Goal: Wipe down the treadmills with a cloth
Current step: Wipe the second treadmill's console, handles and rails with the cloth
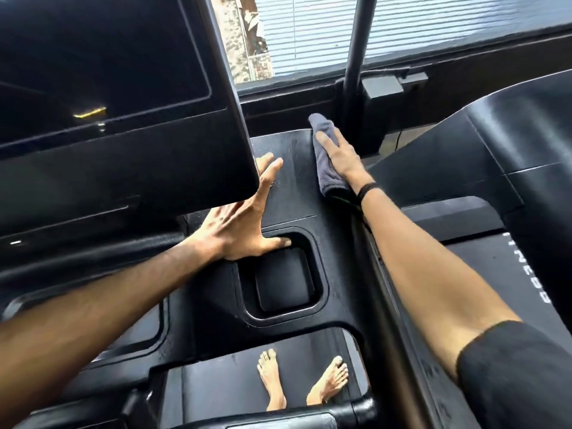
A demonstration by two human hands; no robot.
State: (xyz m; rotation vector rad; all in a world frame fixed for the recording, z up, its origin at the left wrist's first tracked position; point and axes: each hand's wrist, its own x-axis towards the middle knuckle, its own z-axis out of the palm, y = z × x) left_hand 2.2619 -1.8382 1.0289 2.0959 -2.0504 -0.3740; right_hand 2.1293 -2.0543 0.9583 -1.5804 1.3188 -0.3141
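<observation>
- Currently, right hand (339,156), fingers straight and together, presses cloth (323,159) on console (294,187) far-right edge.
- Left hand (244,224), fingers spread flat, rests beside console's pocket (284,277).

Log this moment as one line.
right hand presses cloth flat on console | left hand flat on console | wiping underway

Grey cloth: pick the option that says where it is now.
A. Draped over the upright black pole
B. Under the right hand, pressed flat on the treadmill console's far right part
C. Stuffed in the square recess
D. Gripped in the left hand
B: the right hand lies with straight fingers on the grey cloth, pressing it onto the console; the left hand holds nothing.
</observation>
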